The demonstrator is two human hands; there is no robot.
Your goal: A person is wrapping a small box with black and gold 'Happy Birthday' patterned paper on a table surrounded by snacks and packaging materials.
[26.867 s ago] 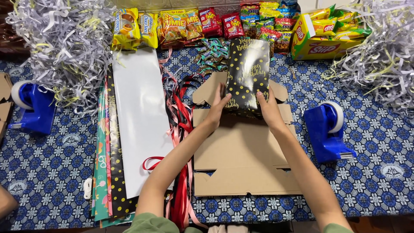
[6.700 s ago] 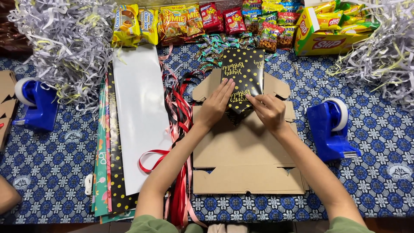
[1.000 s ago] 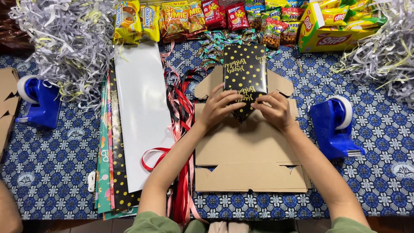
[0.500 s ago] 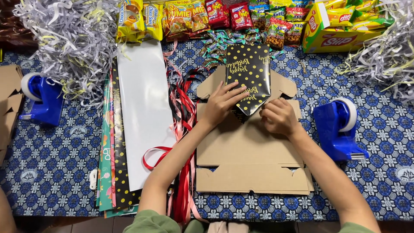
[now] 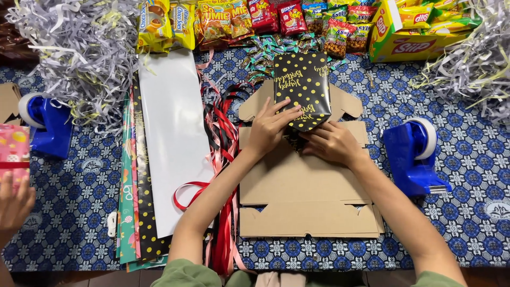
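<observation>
Head view: black dotted package (image 5: 303,87) gripped by left hand (image 5: 271,127) and right hand (image 5: 332,142), now tilted on cardboard box (image 5: 303,186); patterned blue tablecloth (image 5: 79,212) beneath.

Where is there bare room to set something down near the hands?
Bare blue patterned tablecloth lies right of the flat brown cardboard box, below the right blue tape dispenser. Another patch lies below the left blue tape dispenser. Crowded: the far edge with snack packets, and the red ribbons beside the left hand.
</observation>
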